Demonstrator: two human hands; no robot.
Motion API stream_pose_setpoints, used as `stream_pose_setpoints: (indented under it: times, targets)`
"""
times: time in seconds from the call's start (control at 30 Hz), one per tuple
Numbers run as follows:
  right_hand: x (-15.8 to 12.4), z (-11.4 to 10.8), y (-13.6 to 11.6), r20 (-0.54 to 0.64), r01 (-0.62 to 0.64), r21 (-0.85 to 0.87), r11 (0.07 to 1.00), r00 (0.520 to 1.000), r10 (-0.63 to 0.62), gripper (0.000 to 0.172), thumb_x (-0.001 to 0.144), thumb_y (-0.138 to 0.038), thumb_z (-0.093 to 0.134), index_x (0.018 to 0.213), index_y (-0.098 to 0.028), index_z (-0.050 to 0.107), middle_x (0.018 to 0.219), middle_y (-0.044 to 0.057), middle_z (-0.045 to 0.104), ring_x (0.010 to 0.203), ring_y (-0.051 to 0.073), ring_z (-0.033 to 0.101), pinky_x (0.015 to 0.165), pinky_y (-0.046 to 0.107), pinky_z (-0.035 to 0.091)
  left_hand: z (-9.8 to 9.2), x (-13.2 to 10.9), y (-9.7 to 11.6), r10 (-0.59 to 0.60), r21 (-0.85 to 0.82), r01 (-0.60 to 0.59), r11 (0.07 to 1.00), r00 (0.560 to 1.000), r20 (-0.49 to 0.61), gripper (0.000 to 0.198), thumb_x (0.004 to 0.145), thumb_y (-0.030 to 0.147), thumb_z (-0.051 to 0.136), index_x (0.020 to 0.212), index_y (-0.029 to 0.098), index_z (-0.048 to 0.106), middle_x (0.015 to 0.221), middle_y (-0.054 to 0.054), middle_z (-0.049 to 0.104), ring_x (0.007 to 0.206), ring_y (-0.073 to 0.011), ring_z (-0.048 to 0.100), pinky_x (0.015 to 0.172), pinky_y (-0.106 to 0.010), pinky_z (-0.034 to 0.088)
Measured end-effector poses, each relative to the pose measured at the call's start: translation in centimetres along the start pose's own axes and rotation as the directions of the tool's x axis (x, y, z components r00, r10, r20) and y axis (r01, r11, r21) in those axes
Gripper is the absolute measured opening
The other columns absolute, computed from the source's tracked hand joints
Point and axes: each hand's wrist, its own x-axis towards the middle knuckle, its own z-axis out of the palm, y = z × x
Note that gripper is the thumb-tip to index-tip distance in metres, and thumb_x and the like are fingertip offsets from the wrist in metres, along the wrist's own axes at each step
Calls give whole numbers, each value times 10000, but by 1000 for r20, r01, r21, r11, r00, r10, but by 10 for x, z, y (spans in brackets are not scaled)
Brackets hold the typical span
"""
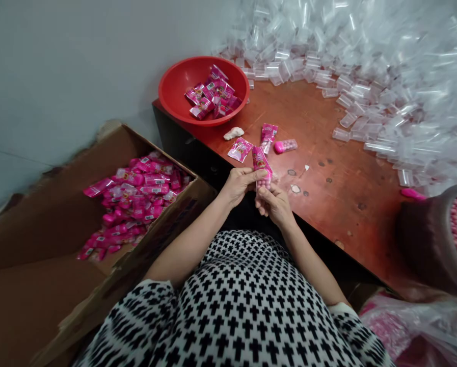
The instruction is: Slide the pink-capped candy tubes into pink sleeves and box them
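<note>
Between my two hands, at the table's near edge, is a small clear tube of pink candies (263, 182) with a pink printed sleeve (259, 157) over its upper part. My left hand (240, 184) pinches it from the left, thumb across the front. Lower down, my right hand (276, 204) grips the tube's bottom end with thumb and fingers. Just beyond lie a flat pink sleeve (239, 150), another sleeve on a tube (268, 133), and a filled tube with a pink cap (285, 146). A crumpled white lump (233, 133) rests beside them.
A red bowl (167, 97) holds pink sleeves at the table's back left corner. Many clear empty tubes (350, 97) are heaped across the back and right. A bucket of pink candies (423, 239) stands at right. At left, a cardboard box (33, 244) contains sleeved tubes.
</note>
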Motion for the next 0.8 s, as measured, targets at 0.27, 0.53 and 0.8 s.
stream_pose_setpoints:
  times: [0.27,0.53,0.8]
  targets:
    - [2,0,-3,-86,65,-151,986,993,-79,290,814,-476,589,751,-207,498,528,-70,520,358,57,411,351,187,291,5,-1,5,-14,31,15,999,1000,-14,297,586,338,810,669,78,694,616,-65,676,545,-124,615,605,-260,503]
    - [4,-5,-4,-153,96,-329,939,976,-154,286,801,-469,611,750,-198,533,536,-60,508,412,57,411,393,185,305,1,-3,2,3,24,-2,1000,999,-33,262,595,313,810,665,87,700,648,-69,687,581,-127,627,632,-260,505]
    - [5,-3,-4,7,-20,165,986,1000,19,338,757,-496,623,695,-191,491,469,-82,429,327,37,291,302,185,185,4,-5,1,-29,46,28,999,999,26,314,569,365,822,628,89,685,619,-53,656,544,-115,585,581,-259,488]
